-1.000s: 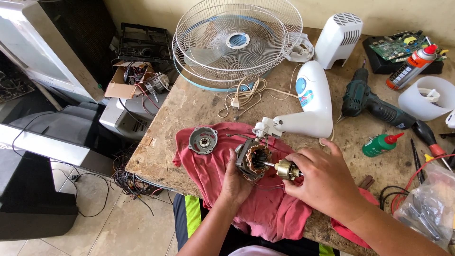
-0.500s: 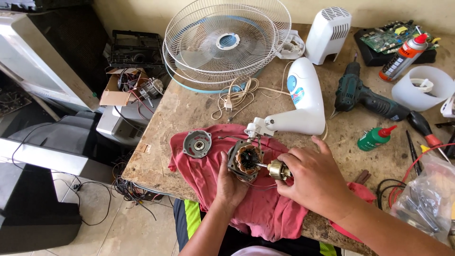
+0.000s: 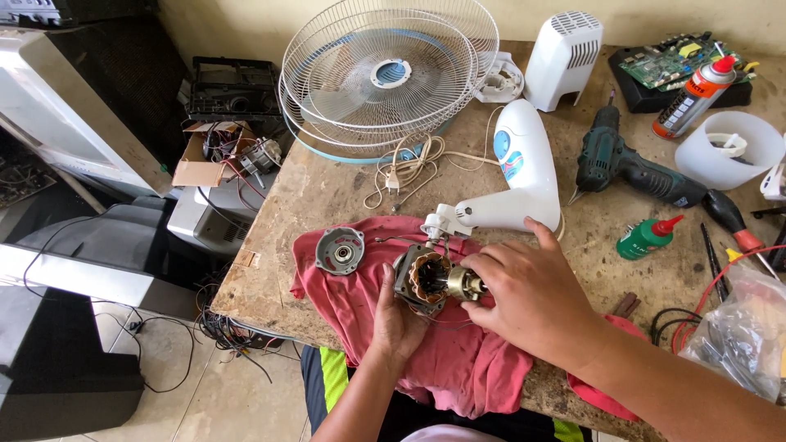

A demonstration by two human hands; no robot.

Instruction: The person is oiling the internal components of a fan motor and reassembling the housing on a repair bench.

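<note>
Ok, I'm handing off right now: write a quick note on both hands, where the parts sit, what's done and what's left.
Left hand: cradles the square copper-wound fan motor from below, over the pink cloth.
Right hand: fingers on the motor's brass-coloured rotor end.
Round grey metal end cover: off, lying on the cloth to the left.
White plastic fan housing: lies behind the motor.
Done: motor opened.
Left: rotor not out; cover not refitted.

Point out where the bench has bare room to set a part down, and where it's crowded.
Bare wood lies left of the red cloth, between the fan guard and the bench's near edge, and between the white fan housing and green bottle. The right end, around the drill and plastic bag, is crowded.
</note>
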